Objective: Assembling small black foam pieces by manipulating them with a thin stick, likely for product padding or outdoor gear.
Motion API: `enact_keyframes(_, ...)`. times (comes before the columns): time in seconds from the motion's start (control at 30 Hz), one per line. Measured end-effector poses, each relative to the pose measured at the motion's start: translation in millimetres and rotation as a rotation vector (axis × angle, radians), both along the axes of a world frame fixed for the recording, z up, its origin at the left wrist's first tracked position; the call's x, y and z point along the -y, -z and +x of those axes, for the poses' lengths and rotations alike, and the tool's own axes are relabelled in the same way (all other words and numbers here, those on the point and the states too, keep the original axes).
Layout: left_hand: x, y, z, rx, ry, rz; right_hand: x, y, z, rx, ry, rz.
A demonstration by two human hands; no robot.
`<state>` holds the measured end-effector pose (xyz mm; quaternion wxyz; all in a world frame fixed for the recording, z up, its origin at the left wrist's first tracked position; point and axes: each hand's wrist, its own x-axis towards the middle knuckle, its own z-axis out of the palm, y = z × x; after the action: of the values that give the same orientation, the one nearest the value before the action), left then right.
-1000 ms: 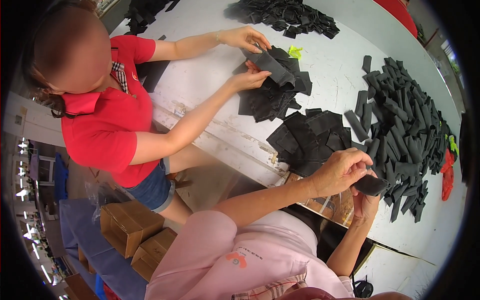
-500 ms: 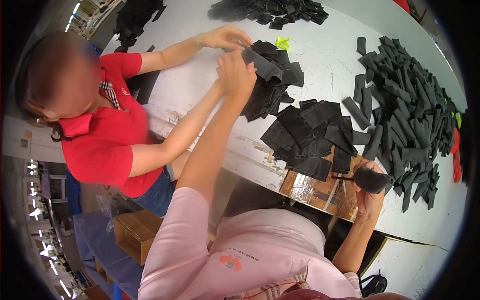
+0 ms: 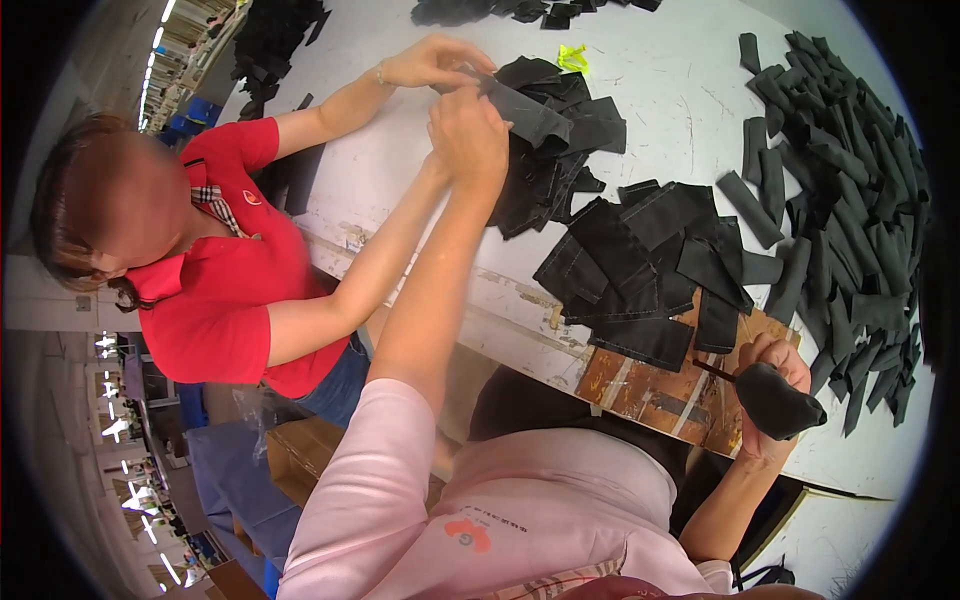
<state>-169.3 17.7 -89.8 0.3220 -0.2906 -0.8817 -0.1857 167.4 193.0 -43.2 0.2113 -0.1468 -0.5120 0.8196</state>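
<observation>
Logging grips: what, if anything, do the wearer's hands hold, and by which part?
The right hand holds a rounded black piece by its far side, contact hidden. Whether the left hand grips the dark strip cannot be told.

Much of the scene is taken up by a white worktable (image 3: 665, 95), its top marked with scratches and its near edge chipped. A brown wooden board (image 3: 622, 378), crossed by pale strips, is set at that edge. At near left, a cardboard box (image 3: 300, 452) is placed beside a blue-grey cloth (image 3: 235, 478). The left side is lit by rows of white lights (image 3: 137, 497). Blue containers (image 3: 203, 110) are seen at far left; at near right, a white surface (image 3: 850, 545) is partly shown.
</observation>
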Motion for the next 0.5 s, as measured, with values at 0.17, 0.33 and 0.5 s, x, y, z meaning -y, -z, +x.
enact_keyframes(0.17, 4, -4, -15, -0.06, 0.084, 0.445, 1, 1, -2, 0.018, -0.014, 0.005)
enact_keyframes(0.33, -1, -15, -9, 0.146, 0.103, 0.635, -1, 5, 1, -0.02, -0.011, 0.017)
enact_keyframes(0.5, 2, -12, -13, 0.11, 0.179, 0.63, -1, 7, 1, -0.018, -0.013, 0.055)
